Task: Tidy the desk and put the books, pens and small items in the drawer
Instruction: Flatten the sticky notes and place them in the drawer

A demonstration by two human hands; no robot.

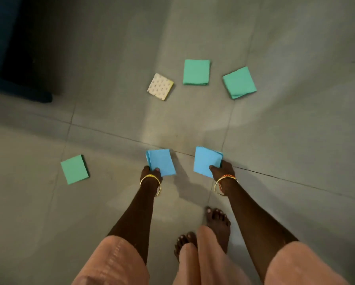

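Note:
I look down at a grey tiled floor. My left hand point(151, 173) pinches the near edge of a folded blue square point(161, 161), thumb on top. My right hand point(221, 169) grips a second folded blue square point(206, 161) the same way. Both blue squares sit low over the floor; whether they touch it is unclear. Farther off lie two green squares point(196, 72) point(239, 82) and a patterned white and yellow square point(160, 86). A third green square point(74, 169) lies to the left of my left hand.
My bare feet point(216, 221) stand just behind my hands. A dark piece of furniture point(18, 58) fills the upper left corner. Tile seams point(110, 133) cross the floor between the near and far squares.

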